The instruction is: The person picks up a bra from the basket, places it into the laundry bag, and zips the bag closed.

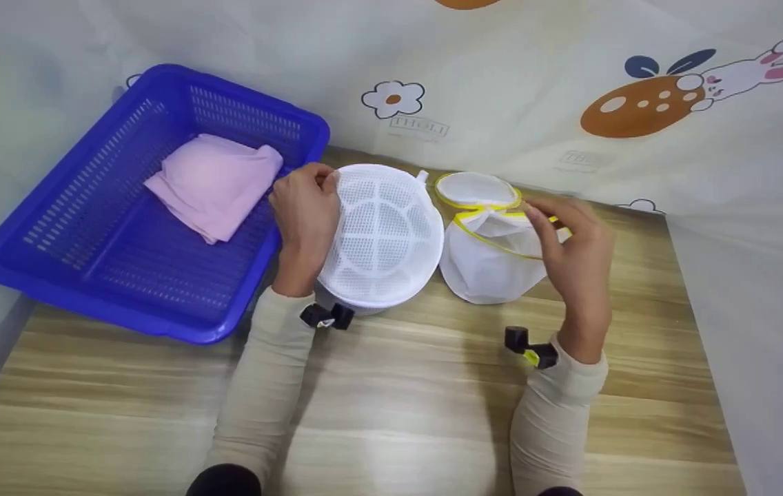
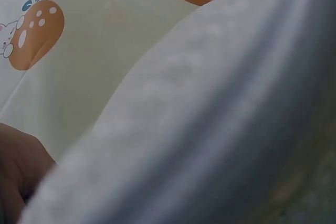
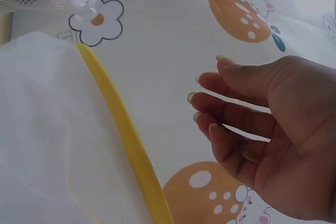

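A round white mesh laundry bag (image 1: 381,234) stands on the table, its ribbed top facing up. My left hand (image 1: 307,210) grips its left rim with curled fingers. In the left wrist view the white bag (image 2: 173,98) fills much of the frame, blurred, and only part of the left hand (image 2: 21,169) shows. To the right stands a white laundry bag with yellow trim (image 1: 484,272), its round lid (image 1: 478,189) flipped back. Beside that bag is my right hand (image 1: 574,251). In the right wrist view the right hand (image 3: 262,135) has loosely bent fingers with nothing between them.
A blue plastic basket (image 1: 150,320) stands at the left with a folded pink cloth (image 1: 216,182) inside. Behind the bags rises a printed curtain (image 1: 515,96), which also runs down the right side. The wooden table (image 1: 391,406) lies beneath everything.
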The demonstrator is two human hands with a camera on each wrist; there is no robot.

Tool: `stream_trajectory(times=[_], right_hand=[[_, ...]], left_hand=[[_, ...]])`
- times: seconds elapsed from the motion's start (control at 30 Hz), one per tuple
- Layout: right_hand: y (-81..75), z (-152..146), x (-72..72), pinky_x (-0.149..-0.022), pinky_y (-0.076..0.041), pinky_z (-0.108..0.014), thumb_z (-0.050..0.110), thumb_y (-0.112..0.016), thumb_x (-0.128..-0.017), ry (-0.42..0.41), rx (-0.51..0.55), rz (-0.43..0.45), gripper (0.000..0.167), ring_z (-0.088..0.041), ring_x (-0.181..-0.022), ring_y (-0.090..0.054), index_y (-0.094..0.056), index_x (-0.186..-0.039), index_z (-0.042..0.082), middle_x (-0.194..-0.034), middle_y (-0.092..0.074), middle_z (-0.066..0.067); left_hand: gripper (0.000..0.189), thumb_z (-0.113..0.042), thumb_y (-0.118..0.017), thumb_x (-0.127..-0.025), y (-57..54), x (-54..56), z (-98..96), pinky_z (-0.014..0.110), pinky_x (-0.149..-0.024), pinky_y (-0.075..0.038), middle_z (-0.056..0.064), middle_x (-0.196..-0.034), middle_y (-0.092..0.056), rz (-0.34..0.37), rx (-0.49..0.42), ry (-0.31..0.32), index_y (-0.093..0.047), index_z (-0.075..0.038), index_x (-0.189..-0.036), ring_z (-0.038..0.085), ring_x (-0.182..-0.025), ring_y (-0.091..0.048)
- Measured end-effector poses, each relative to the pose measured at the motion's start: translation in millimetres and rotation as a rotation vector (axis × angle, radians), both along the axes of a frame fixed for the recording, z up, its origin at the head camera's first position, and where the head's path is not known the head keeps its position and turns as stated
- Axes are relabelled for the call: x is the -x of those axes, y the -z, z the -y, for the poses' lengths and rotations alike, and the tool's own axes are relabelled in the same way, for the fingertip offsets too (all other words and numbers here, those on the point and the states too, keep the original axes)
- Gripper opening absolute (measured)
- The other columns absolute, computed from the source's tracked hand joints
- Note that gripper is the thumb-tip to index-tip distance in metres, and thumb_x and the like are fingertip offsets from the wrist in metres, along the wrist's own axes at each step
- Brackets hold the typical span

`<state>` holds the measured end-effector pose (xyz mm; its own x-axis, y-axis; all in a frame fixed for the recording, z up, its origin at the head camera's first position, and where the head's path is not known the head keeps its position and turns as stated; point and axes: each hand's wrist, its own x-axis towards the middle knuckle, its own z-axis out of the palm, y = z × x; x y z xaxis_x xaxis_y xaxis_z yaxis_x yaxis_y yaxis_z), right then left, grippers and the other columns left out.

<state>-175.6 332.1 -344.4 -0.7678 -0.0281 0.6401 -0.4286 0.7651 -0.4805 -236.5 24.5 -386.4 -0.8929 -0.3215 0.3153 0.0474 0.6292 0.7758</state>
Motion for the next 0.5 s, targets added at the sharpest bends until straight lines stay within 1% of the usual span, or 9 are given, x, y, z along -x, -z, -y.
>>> stream_trajectory(times=[0.13,0.23,0.33,0.4,0.5], right_hand=[[-0.3,-14,-0.7,-0.07,-0.045,-0.02,0.017,-0.069,-0.088,0.079,0.03,0.079,0.017,-0.015,-0.081,-0.059,-0.075,-0.092,0.002,-0.085,-0.071,-0.006],[0.7,-23,0.1,-0.071,-0.045,-0.02,0.021,-0.069,-0.089,0.125,0.031,0.146,0.021,-0.016,-0.083,-0.06,-0.074,-0.092,0.001,-0.087,-0.07,-0.007],[1.3,-26,0.7,-0.073,-0.045,-0.023,0.028,-0.068,-0.09,0.168,0.029,0.212,0.029,-0.017,-0.084,-0.06,-0.072,-0.093,0.0,-0.089,-0.069,-0.008],[0.9,-27,0.4,-0.074,-0.046,-0.026,0.033,-0.066,-0.09,0.182,0.032,0.246,0.033,-0.017,-0.083,-0.059,-0.071,-0.094,0.0,-0.09,-0.068,-0.008],[0.3,-28,0.8,-0.076,-0.047,-0.03,0.034,-0.065,-0.091,0.183,0.035,0.271,0.034,-0.017,-0.084,-0.058,-0.07,-0.097,0.001,-0.091,-0.067,-0.008]], left_hand=[[0.015,-0.017,-0.066,-0.09,-7.4,11.6,-3.5,0.045,-0.083,-0.046,0.01,-0.089,-0.071,0.077,0.009,-0.008,-0.075,-0.005,-0.09,0.032,-0.088,-0.065],[0.016,-0.018,-0.063,-0.091,-13.6,23.8,-7.2,0.043,-0.086,-0.045,0.009,-0.093,-0.071,0.148,0.016,-0.013,-0.075,-0.007,-0.092,0.03,-0.092,-0.064],[0.017,-0.019,-0.062,-0.092,-15.7,37.2,-10.7,0.041,-0.086,-0.046,0.007,-0.096,-0.071,0.194,0.003,-0.032,-0.075,-0.009,-0.095,0.028,-0.093,-0.064],[0.018,-0.02,-0.061,-0.093,-16.5,45.8,-13.3,0.04,-0.085,-0.046,0.006,-0.097,-0.071,0.219,-0.004,-0.042,-0.075,-0.01,-0.097,0.026,-0.094,-0.064],[0.019,-0.021,-0.059,-0.094,-17.3,57.0,-15.8,0.039,-0.086,-0.046,0.005,-0.1,-0.071,0.255,-0.018,-0.057,-0.074,-0.011,-0.099,0.026,-0.095,-0.064]])
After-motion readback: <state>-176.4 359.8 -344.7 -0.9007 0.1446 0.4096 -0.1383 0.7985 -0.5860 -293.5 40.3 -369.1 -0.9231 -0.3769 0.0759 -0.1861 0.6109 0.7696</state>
